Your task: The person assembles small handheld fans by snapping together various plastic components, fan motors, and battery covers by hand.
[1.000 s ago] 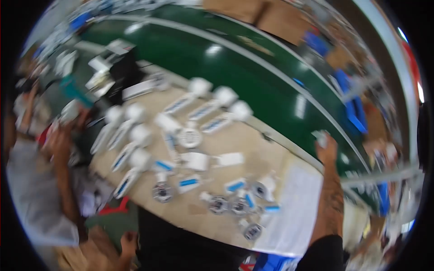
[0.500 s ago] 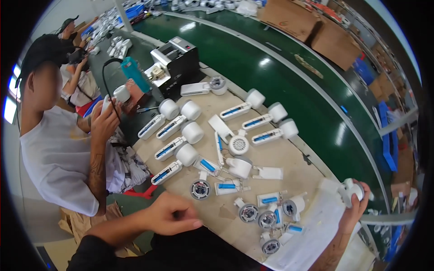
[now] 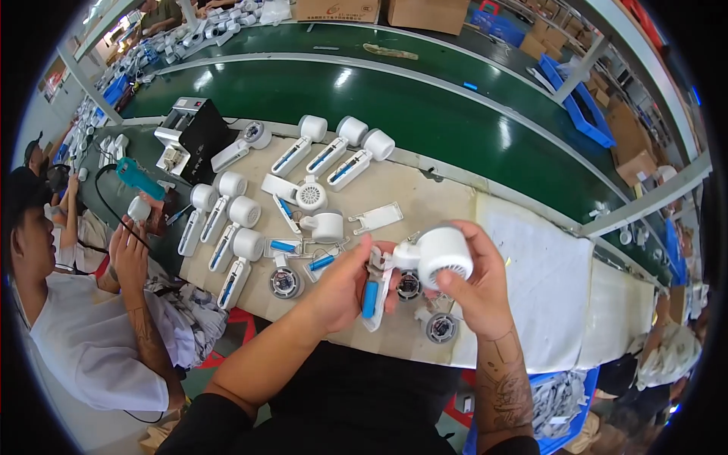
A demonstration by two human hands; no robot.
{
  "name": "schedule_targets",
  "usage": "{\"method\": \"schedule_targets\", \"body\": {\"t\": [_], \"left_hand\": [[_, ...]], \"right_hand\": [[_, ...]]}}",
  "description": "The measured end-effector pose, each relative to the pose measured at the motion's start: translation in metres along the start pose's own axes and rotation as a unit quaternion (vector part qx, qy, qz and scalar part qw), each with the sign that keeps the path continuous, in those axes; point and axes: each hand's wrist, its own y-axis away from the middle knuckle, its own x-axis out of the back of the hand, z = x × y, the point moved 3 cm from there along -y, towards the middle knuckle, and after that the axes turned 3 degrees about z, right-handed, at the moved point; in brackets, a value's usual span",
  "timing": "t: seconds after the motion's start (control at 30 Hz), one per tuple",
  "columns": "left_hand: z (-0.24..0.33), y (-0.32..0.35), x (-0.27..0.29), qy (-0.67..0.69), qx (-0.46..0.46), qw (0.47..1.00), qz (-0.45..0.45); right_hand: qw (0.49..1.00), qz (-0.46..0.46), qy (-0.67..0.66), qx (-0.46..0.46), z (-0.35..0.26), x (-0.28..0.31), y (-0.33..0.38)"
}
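I hold a white handheld fan (image 3: 425, 262) over the near edge of the beige work table (image 3: 432, 197). My right hand (image 3: 474, 284) grips its round head, whose grille faces me. My left hand (image 3: 345, 284) grips its open handle, where a blue battery (image 3: 370, 298) shows inside. Under my hands lie round fan parts (image 3: 440, 327) and a loose white handle cover (image 3: 377, 218). More partly built fans (image 3: 227, 235) lie in rows to the left.
A green conveyor belt (image 3: 425, 106) runs behind the table. A black device (image 3: 199, 135) stands at the table's far left. A person in a white shirt (image 3: 91, 334) sits to my left holding a small white part. A blue crate (image 3: 557, 409) is by my right knee.
Both hands have come together over the table. My right hand brought the fan head in from the far right, and my left hand rose from my lap to take the handle.
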Motion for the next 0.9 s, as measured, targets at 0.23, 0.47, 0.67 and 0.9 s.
{"method": "schedule_targets", "body": {"t": [0.23, 0.47, 0.67, 0.9], "left_hand": [[0.03, 0.028, -0.023, -0.16, -0.064, 0.984, 0.039], [0.039, 0.034, -0.024, -0.177, -0.083, 0.981, 0.01], [0.045, 0.033, -0.04, -0.206, -0.078, 0.975, 0.001], [0.034, 0.035, -0.03, -0.225, -0.103, 0.969, -0.001]], "right_hand": [[0.99, -0.032, 0.087, 0.106, -0.032, -0.017, -0.016], [0.983, -0.078, 0.134, 0.098, -0.045, -0.035, -0.027], [0.984, -0.075, 0.138, 0.088, -0.043, -0.036, -0.027], [0.983, -0.101, 0.135, 0.065, -0.051, -0.031, -0.022]]}}
